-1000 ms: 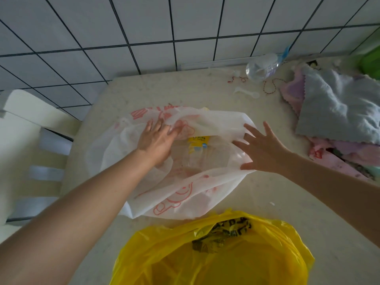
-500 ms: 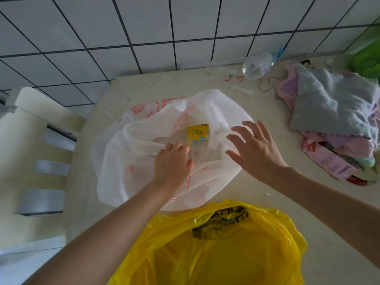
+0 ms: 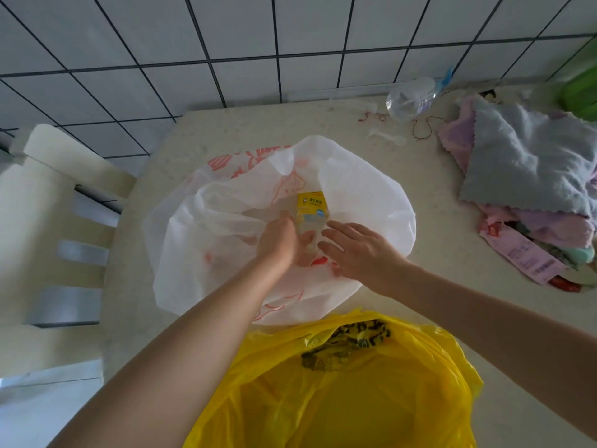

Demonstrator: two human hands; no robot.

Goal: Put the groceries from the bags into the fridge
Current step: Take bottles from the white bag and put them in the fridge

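Both hands have moved into the white bag (image 3: 365,195): left hand (image 3: 279,239) curls around the bottle (image 3: 311,208), right hand (image 3: 361,253) open.

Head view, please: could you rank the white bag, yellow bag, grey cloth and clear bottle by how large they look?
1. Yellow bag, though it is nearest the camera and cut off by the frame.
2. White bag, close behind.
3. Grey cloth.
4. Clear bottle, smallest and farthest.

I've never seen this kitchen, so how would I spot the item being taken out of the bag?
Find the white bag with red print, spread on the beige table beyond the yellow bag. Inside its opening, by the left hand, lies a clear bottle; its yellow label sets it apart.
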